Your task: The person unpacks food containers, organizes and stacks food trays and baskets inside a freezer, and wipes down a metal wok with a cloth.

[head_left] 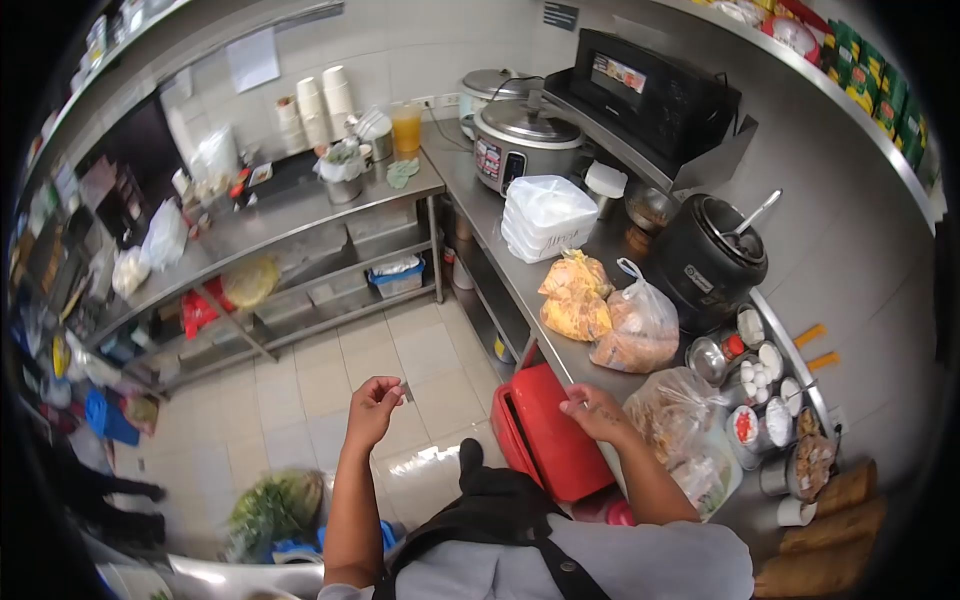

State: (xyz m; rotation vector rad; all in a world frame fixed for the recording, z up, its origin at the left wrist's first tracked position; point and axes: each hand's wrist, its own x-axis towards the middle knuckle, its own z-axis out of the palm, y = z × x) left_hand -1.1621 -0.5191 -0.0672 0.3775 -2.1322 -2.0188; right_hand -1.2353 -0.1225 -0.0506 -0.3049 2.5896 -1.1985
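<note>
My left hand (374, 410) is raised above the tiled floor, its fingers curled into a pinch; a tiny thing by the fingertips is too small to name. My right hand (597, 413) hovers over the edge of a red bin (562, 432), thumb and fingers drawn together; anything between them is hidden. The hands are apart. Nearest on the counter beyond my right hand are a clear plastic bag of food (672, 408), another tied bag (640, 325) and yellow-orange bags (577, 300).
White containers in a bag (548, 218), a rice cooker (525, 140) and a black pot (705, 262) stand on the right counter (480, 215). Leafy greens (275, 508) lie low at the left. A person's dark-clothed legs (110, 505) show at the far left.
</note>
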